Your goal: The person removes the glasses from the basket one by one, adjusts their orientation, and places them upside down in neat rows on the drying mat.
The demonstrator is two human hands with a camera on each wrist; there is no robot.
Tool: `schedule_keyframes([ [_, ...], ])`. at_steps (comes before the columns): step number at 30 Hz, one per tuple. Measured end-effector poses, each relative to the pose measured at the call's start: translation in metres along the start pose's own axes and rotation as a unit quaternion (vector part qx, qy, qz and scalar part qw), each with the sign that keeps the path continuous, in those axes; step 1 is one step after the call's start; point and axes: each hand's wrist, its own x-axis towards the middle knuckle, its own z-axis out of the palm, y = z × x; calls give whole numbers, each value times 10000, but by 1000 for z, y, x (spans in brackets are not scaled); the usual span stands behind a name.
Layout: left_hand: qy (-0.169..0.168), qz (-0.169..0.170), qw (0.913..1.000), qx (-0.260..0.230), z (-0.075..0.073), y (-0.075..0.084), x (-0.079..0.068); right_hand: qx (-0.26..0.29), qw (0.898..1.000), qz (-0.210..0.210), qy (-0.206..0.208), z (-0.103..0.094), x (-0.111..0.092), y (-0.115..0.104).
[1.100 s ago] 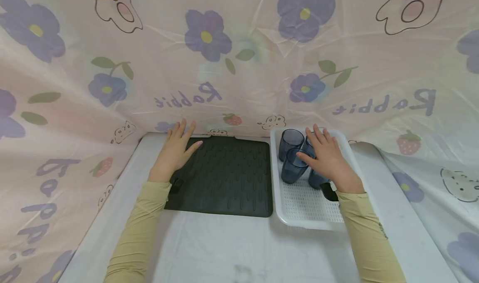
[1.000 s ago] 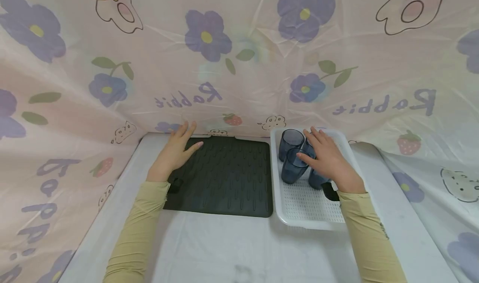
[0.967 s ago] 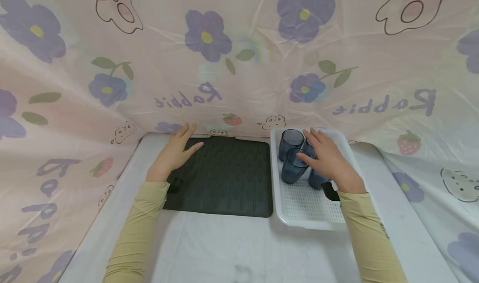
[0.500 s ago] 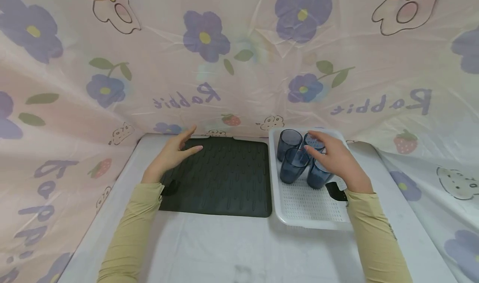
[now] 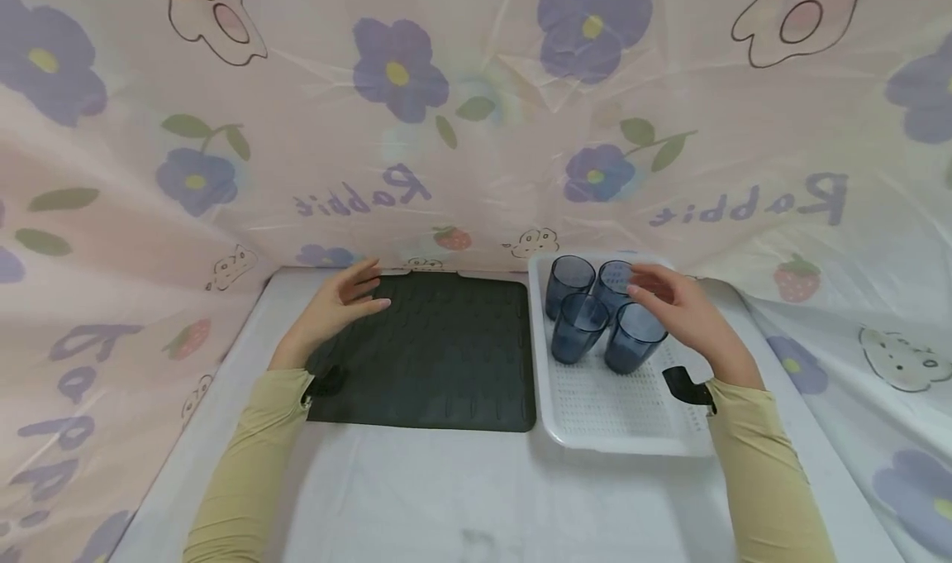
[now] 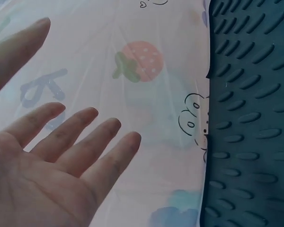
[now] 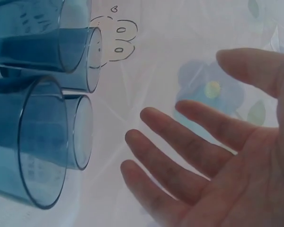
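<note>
Several blue see-through drinking glasses stand upright, grouped in the back left of a white perforated basket. My right hand hovers by the right side of the group, its fingers relaxed and holding nothing. In the right wrist view, the rims of the glasses lie left of the fingertips, with a gap between. Over the left edge of a black ribbed mat hangs my left hand, palm facing inward, nothing in it. The left wrist view shows its fingers spread, the mat's edge beyond them.
Mat and basket lie side by side on a white-covered table. Behind them hangs a pink printed curtain, which also comes down along both sides. A small black strap piece is on the right wrist.
Both hands have drawn apart and slightly back toward the body, turning from palms down to palms inward. The right hand has moved off the glasses, which stay in place.
</note>
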Motion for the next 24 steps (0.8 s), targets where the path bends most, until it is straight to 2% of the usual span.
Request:
schedule_keyframes([
  [3, 19, 26, 9997, -247, -1, -7, -1, 20, 10000, 29, -59, -2, -2, 4],
  [10, 77, 48, 9988, -488, -2, -21, -6, -49, 9999, 17, -112, -3, -3, 13],
  [18, 114, -33, 9986, -522, 3, -23, -10, 47, 9995, 297, -122, -3, -11, 28],
  [24, 7, -108, 9977, -666, 5, -25, -11, -27, 9989, 458, -75, -4, -15, 35],
])
